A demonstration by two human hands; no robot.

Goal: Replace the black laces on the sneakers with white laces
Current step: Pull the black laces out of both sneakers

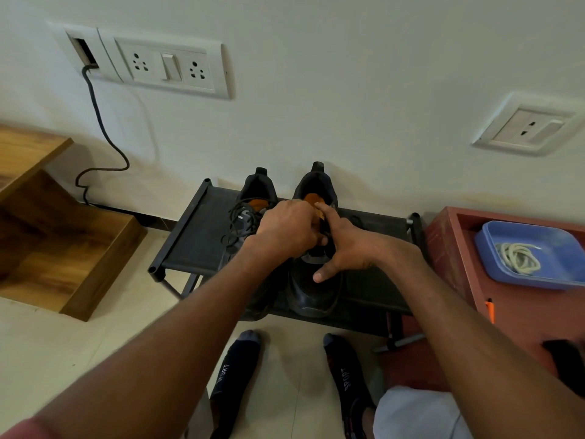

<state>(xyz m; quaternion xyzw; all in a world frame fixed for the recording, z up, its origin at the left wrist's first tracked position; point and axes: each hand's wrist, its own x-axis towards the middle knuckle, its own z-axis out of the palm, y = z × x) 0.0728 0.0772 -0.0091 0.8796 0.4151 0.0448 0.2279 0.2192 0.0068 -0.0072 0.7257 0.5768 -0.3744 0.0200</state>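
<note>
Two black sneakers stand side by side on a low black rack (196,245). The left sneaker (258,188) has loose black laces (237,217) heaped over its tongue. Over the lace area of the right sneaker (313,293), my left hand (285,229) is curled with its fingertips hidden; it seems to grip that shoe's black lace. My right hand (345,245) rests on the same shoe, index finger straight toward the orange insole (311,198) and thumb on the toe. White laces (519,258) lie coiled in a blue tray (493,267) to the right.
The blue tray sits on a red box (449,248) beside the rack. A wooden shelf unit (63,242) stands on the left. A black cable (101,128) hangs down the wall from a socket panel (171,68). My feet in dark socks (234,369) stand on the tiled floor.
</note>
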